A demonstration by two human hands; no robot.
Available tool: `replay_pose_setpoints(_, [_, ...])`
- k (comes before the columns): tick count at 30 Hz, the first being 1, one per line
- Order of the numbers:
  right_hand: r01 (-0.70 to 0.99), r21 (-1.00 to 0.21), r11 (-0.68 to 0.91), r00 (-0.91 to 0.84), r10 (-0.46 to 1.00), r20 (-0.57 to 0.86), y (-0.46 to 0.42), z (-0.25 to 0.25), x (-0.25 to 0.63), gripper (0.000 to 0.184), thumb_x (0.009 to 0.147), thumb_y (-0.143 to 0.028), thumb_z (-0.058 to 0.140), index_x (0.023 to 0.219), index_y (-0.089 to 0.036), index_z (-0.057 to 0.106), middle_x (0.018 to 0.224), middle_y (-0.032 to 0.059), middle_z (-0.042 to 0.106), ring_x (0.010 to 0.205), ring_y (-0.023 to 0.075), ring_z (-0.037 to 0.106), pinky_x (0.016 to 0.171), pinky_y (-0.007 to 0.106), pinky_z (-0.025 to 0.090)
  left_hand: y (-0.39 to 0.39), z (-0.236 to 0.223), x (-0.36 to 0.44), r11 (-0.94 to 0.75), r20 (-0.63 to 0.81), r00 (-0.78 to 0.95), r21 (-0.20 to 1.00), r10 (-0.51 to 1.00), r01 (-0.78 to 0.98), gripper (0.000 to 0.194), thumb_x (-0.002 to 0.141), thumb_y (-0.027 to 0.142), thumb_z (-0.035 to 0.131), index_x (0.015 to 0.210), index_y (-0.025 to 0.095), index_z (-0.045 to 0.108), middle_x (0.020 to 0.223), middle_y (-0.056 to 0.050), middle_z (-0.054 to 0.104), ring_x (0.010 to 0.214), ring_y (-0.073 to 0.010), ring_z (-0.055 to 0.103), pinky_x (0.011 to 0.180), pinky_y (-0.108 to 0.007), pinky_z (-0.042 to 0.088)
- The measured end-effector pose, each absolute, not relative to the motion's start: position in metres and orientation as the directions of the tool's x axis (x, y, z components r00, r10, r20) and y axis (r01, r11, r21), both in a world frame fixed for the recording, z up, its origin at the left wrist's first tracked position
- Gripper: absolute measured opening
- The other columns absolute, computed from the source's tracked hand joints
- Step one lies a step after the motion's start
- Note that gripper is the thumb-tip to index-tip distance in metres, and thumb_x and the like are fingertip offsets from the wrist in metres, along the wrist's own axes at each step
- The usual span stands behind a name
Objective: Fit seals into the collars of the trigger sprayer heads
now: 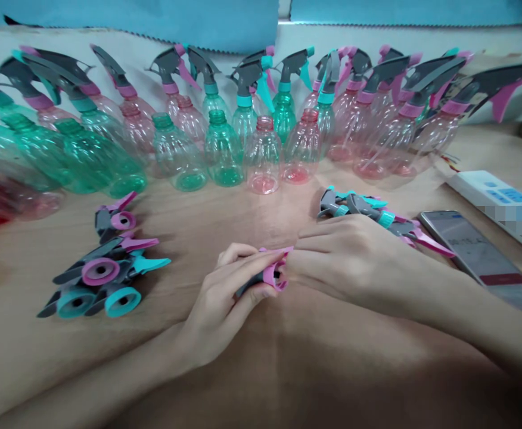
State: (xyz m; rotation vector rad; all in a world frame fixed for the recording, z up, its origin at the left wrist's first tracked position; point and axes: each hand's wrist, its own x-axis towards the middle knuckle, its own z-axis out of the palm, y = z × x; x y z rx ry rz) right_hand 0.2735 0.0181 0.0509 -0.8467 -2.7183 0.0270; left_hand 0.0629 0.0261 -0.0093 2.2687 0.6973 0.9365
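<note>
Left hand (pixel 225 298) closed around pink-collared spray head (pixel 270 275), low over table (pixel 288 369); right hand (pixel 350 256) pinching its collar; loose spray heads (pixel 104 268) left, bottles (pixel 225 149) behind

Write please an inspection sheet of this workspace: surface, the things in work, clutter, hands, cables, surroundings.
Surface: wooden table, bare in front of the person.
Things in work: pink-and-grey spray head, held between both hands. Loose spray heads in a left pile and a right pile.
Clutter: phone lying flat at the right; white device beyond it.
Hands: left hand is closed around the spray head's body; right hand pinches its pink end.
Cables: thin coloured wires near the white device, too small to tell more.
Surroundings: rows of green and pink bottles, some capped, some open; blue sheet behind.
</note>
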Motion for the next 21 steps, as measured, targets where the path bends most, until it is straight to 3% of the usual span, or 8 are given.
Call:
replay_pose_setpoints(7, [0.543, -0.248, 0.802, -0.689, 0.594, 0.416, 0.024, 0.037, 0.272, 0.022, 0.084, -0.008, 0.044, 0.066, -0.017, 0.052, 0.058, -0.0047, 0.047, 0.051, 0.0083, 0.033, 0.047, 0.026, 0.022, 0.026, -0.01, 0.062, -0.569, 0.396, 0.49, 0.775, 0.777, 0.276, 0.03, 0.09, 0.022, 0.054, 0.12, 0.025, 0.058, 0.1, -0.004, 0.058, 0.093, -0.0173, 0.053, 0.081, -0.031, 0.047])
replay_pose_setpoints(15, [0.506, -0.063, 0.86, -0.741, 0.47, 0.48, 0.022, 0.043, 0.268, 0.038, 0.092, -0.008, 0.03, 0.06, -0.018, 0.05, 0.053, -0.0027, 0.044, 0.051, 0.0104, 0.036, 0.047, 0.029, 0.02, 0.029, -0.011, 0.062, -0.569, 0.408, 0.476, 0.779, 0.779, 0.264, 0.031, 0.091, 0.024, 0.053, 0.121, 0.026, 0.057, 0.094, -0.003, 0.055, 0.09, -0.0166, 0.053, 0.079, -0.031, 0.048])
replay_pose_setpoints(21, [0.506, -0.004, 0.862, -0.75, 0.443, 0.492, 0.019, 0.045, 0.268, 0.043, 0.093, -0.009, 0.027, 0.057, -0.018, 0.05, 0.05, -0.0025, 0.044, 0.049, 0.01, 0.036, 0.045, 0.029, 0.02, 0.03, -0.011, 0.061, -0.58, 0.414, 0.477, 0.765, 0.775, 0.279, 0.032, 0.091, 0.024, 0.053, 0.123, 0.026, 0.056, 0.094, -0.003, 0.056, 0.089, -0.0165, 0.053, 0.08, -0.031, 0.048])
